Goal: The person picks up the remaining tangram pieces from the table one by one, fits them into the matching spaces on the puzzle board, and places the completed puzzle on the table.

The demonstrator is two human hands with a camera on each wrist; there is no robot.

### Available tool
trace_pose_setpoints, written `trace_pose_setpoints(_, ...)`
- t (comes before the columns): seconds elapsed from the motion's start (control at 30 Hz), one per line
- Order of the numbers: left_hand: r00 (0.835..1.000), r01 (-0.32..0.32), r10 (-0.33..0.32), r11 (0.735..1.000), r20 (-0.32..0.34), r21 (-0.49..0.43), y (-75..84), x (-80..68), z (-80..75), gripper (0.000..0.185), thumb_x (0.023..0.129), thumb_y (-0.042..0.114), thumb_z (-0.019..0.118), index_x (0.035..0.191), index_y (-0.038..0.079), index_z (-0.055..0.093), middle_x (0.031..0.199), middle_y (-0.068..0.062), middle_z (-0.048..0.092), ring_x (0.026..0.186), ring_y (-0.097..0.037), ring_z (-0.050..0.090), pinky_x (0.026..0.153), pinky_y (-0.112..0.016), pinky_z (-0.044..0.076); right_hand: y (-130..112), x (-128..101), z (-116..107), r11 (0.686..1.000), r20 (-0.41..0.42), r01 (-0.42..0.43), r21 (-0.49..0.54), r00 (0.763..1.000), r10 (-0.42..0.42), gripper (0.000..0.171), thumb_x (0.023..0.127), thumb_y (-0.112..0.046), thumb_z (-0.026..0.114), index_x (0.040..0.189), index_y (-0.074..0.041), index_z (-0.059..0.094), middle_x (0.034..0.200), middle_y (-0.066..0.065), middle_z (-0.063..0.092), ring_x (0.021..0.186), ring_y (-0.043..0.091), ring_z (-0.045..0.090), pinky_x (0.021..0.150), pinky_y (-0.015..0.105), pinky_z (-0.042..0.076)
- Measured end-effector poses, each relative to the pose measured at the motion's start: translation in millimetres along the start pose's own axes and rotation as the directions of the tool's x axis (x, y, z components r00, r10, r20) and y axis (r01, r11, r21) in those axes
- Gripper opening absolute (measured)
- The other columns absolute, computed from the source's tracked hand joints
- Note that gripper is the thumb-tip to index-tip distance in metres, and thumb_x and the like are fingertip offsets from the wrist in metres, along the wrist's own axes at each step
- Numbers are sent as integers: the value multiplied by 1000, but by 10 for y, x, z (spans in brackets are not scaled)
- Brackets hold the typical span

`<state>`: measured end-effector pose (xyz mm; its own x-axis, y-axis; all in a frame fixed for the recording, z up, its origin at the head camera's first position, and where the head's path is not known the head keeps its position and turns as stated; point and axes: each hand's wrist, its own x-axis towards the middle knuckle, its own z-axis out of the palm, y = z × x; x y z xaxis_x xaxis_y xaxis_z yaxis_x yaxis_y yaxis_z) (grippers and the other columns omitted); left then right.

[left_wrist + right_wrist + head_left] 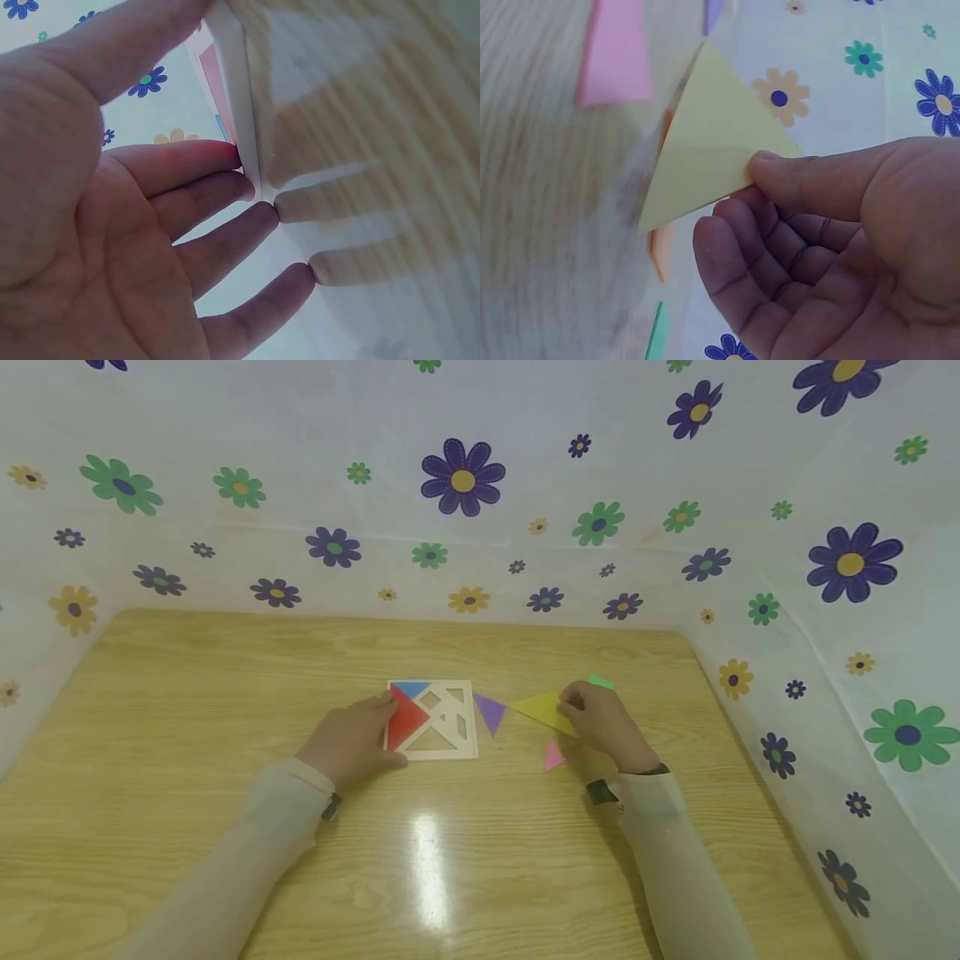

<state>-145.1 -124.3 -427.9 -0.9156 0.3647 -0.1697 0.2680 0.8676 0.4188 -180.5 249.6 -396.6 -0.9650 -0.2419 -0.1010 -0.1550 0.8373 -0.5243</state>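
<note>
A white tangram tray point(468, 747) lies on the table, a red triangle point(405, 718) and a blue triangle point(411, 689) set into its left part. My left hand point(348, 739) holds the tray by its left side, thumb at the near corner and fingers toward the far one; in the left wrist view, the left hand point(142, 217) has fingertips against the tray's edge point(238, 90). Between thumb and fingers, my right hand point(603, 722) pinches a yellow triangle point(540, 708). That yellow triangle point(705, 142) appears tilted up off the table in the right wrist view.
A purple triangle point(491, 713) lies just right of the tray. Near the right hand are a pink piece point(553, 757) and a green piece point(602, 682). An orange piece point(658, 255) shows behind the yellow triangle. Flower-printed cloth point(300, 510) borders the wooden table point(225, 660).
</note>
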Motion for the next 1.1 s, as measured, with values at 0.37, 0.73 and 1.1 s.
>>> trace_pose_setpoints(0.37, 1000, -25, 25, 1000, 15, 3, 60, 33, 25, 93, 87, 42, 81, 158, 1, 38, 165, -18, 35, 151, -39, 36, 121, -54, 34, -74, -24, -3, 996, -7, 60, 60, 998, -60, 18, 105, -14, 61, 114, 0, 68, 107, 13, 72, 92, 25, 65, 83, 44, 56)
trace_pose_setpoints(0.73, 1000, -10, 10, 1000, 14, 0, 94, 8, 17, 92, 88, 44, 79, 159, 3, 37, 166, -16, 33, 152, -38, 34, 122, -54, 32, -181, -18, 39, 990, -62, 86, 115, 995, -80, 14, 104, -18, 62, 109, -6, 68, 103, 8, 71, 94, 24, 67, 85, 42, 57)
trace_pose_setpoints(1.1, 1000, -17, 17, 1000, 7, 2, 94, -6, -2, 91, 89, 43, 79, 158, 1, 37, 164, -18, 35, 151, -40, 35, 121, -56, 33, -347, 4, 183, 980, -65, 132, 151, 990, -123, 13, 103, -21, 65, 106, -10, 71, 103, 4, 73, 96, 23, 65, 89, 44, 56)
